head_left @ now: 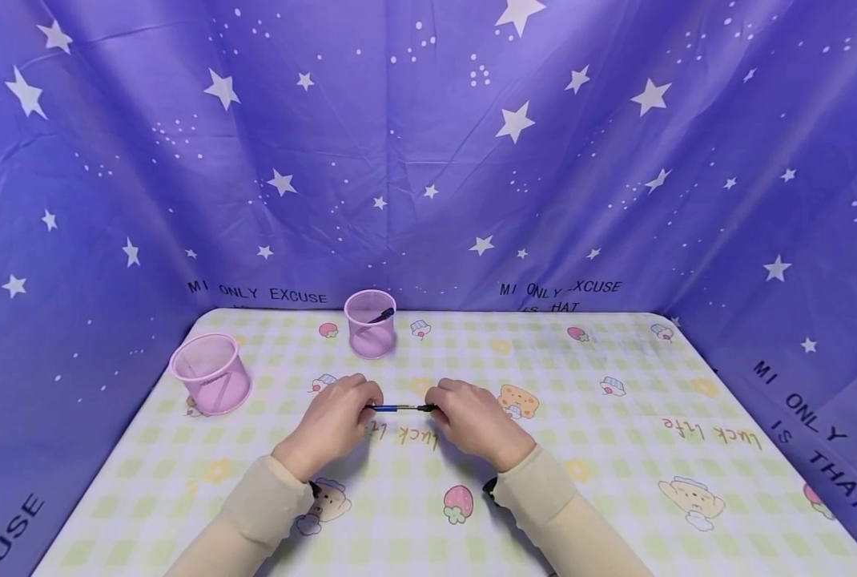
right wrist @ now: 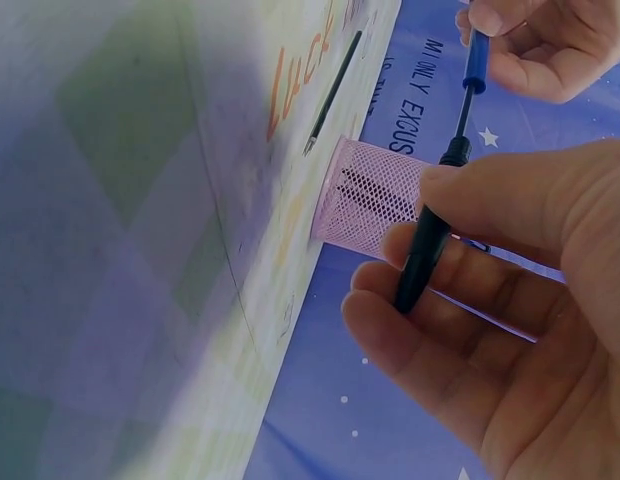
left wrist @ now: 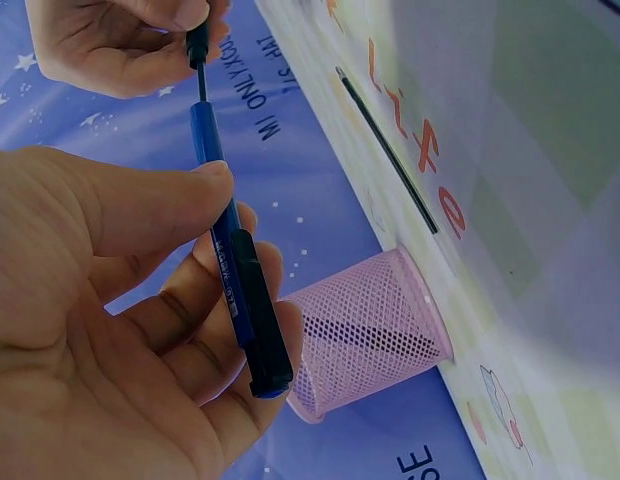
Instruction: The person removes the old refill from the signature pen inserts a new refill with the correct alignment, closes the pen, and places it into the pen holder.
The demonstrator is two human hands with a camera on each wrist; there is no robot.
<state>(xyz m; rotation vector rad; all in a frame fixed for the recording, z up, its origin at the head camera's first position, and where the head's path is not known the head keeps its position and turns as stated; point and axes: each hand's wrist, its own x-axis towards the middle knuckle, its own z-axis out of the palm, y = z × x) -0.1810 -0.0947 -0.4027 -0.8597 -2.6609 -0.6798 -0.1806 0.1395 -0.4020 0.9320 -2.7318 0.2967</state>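
Left grip (head_left: 331, 421) pinches the blue barrel (left wrist: 227, 255), right grip (head_left: 475, 421) pinches the black end (right wrist: 425, 245) — thin rod (right wrist: 464, 115) showing between!

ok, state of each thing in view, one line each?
Left hand: pinching blue barrel
Right hand: pinching black grip
Barrel and grip: apart, thin rod between them
Loose refill: lying on tablecloth
Back cup: upright, dark pen leaning inside
Left cup: upright, contents unclear
Curtain: hanging, creased
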